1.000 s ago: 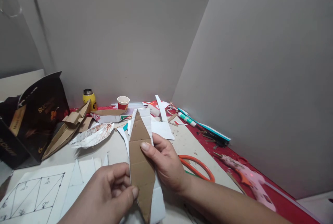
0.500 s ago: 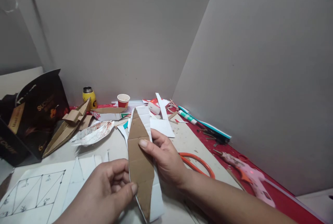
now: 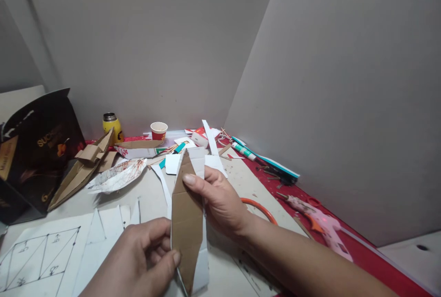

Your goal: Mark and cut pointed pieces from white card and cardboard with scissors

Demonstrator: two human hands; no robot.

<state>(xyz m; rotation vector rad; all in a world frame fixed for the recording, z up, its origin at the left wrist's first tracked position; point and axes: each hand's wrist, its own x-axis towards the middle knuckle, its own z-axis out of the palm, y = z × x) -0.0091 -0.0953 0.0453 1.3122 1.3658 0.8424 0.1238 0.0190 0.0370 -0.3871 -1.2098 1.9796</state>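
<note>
Both my hands hold a long, pointed brown cardboard piece (image 3: 186,223) laid against a white card (image 3: 201,265) of similar length. My left hand (image 3: 144,260) pinches the lower left edge between thumb and fingers. My right hand (image 3: 215,198) grips the upper right side, thumb pressed on the brown face near the top. The piece stands nearly upright above the table, tip pointing away from me.
Orange scissors (image 3: 260,207) lie behind my right wrist. A pink glue gun (image 3: 320,225) rests on the red mat at right. A cardboard boat model (image 3: 82,168), dark paper bag (image 3: 34,150), yellow flask (image 3: 110,124), paper cup (image 3: 159,130), glue tube (image 3: 245,151) and a drawn template sheet (image 3: 37,255) surround me.
My right thumb slid up toward the tip of the cardboard piece. The piece and both hands shifted slightly lower in view as my head moved.
</note>
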